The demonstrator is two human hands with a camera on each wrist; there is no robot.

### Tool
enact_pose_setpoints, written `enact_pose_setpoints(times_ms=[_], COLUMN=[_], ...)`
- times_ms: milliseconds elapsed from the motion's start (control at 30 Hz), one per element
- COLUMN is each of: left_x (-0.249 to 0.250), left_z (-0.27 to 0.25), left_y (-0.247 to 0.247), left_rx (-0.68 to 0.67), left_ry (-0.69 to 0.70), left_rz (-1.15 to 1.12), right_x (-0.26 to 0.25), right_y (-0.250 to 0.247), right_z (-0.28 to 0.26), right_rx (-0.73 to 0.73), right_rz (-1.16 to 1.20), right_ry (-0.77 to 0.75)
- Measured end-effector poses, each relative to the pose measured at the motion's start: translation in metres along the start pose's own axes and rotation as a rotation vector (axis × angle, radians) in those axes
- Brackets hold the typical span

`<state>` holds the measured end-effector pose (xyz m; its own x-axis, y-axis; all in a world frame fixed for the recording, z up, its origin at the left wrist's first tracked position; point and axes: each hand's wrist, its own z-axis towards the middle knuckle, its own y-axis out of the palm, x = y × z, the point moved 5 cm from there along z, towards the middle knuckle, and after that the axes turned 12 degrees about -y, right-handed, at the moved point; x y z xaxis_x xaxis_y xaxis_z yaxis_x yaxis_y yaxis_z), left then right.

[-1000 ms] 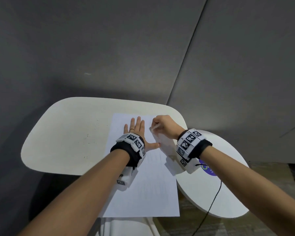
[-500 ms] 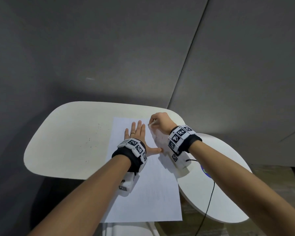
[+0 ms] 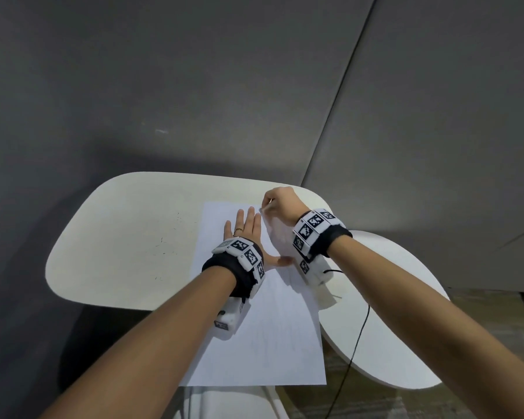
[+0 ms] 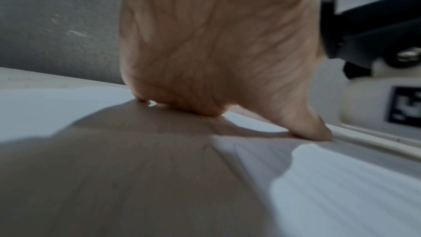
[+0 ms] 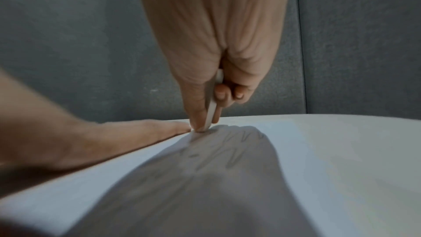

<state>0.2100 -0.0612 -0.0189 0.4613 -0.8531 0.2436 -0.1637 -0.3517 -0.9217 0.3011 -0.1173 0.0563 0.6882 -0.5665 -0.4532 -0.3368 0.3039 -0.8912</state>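
Note:
A white sheet of paper lies on the cream table. My left hand presses flat on the paper's upper part, fingers straight and thumb spread to the right. In the left wrist view the left hand rests on the paper. My right hand is just beyond the left fingertips, near the sheet's far edge. In the right wrist view the right hand pinches a thin white pen-like stick between thumb and fingers. Its tip touches the paper beside the left hand.
A second, round white table stands lower at the right, partly under the first. A black cable runs across it from my right wrist. Grey wall panels rise close behind both tables.
My right hand has moved with the stick away from me, toward the paper's far edge. My left hand has stayed flat on the sheet.

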Motion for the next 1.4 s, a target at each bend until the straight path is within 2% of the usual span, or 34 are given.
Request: enact_pose_setpoints(times_ms=[167, 367, 533, 600, 667, 733, 833, 900, 933, 967, 1067, 1100, 1133, 1200, 1233, 1267, 1367, 1400], left_x=[0.0, -0.001, -0.002, -0.001, 0.001, 0.005, 0.018, 0.026, 0.025, 0.022, 0.007, 0.009, 0.016, 0.029, 0.027, 0.022, -0.012, -0.015], left_z=[0.002, 0.001, 0.0, -0.002, -0.006, -0.012, -0.025, -0.034, -0.035, -0.033, -0.016, -0.016, -0.017, -0.025, -0.024, -0.019, -0.001, 0.001], left_y=[0.003, 0.002, 0.001, 0.001, 0.001, 0.0, 0.001, 0.006, 0.008, 0.007, -0.013, -0.016, -0.016, -0.01, -0.006, -0.005, -0.019, -0.021], left_rx=[0.003, -0.007, -0.017, -0.034, -0.058, -0.062, -0.069, -0.141, -0.172, -0.17, -0.069, -0.053, -0.041, -0.11, -0.137, -0.122, -0.041, -0.019], left_ry=[0.003, -0.001, -0.002, 0.006, 0.012, 0.037, 0.207, 0.381, 0.425, 0.395, 0.034, 0.016, 0.089, 0.291, 0.323, 0.273, -0.201, -0.273], left_rz=[0.04, 0.019, 0.028, 0.04, 0.059, 0.084, 0.118, 0.142, 0.167, 0.199, 0.162, 0.161, 0.159, 0.185, 0.191, 0.178, -0.012, -0.037], right_x=[0.0, 0.004, 0.008, 0.022, 0.04, 0.052, 0.059, 0.058, 0.057, 0.056, 0.056, 0.056, 0.056, 0.057, 0.057, 0.057, 0.059, 0.059], right_y=[0.008, 0.001, 0.012, 0.008, 0.002, 0.003, 0.003, 0.003, 0.003, 0.003, 0.005, 0.005, 0.005, 0.006, 0.006, 0.006, 0.008, 0.008], right_z=[-0.03, -0.017, -0.052, -0.055, -0.055, -0.054, -0.054, -0.054, -0.054, -0.054, -0.054, -0.055, -0.055, -0.055, -0.055, -0.056, -0.057, -0.057], right_rx=[-0.128, 0.005, -0.12, -0.028, 0.187, 0.319, 0.34, 0.35, 0.35, 0.345, 0.342, 0.341, 0.339, 0.336, 0.336, 0.342, 0.357, 0.355], right_rz=[-0.012, 0.017, 0.062, 0.183, 0.339, 0.444, 0.407, 0.455, 0.474, 0.478, 0.503, 0.511, 0.513, 0.496, 0.498, 0.513, 0.562, 0.565], right_ry=[-0.083, -0.039, -0.122, -0.049, 0.099, 0.205, 0.239, 0.247, 0.241, 0.238, 0.251, 0.254, 0.252, 0.243, 0.242, 0.246, 0.263, 0.261])
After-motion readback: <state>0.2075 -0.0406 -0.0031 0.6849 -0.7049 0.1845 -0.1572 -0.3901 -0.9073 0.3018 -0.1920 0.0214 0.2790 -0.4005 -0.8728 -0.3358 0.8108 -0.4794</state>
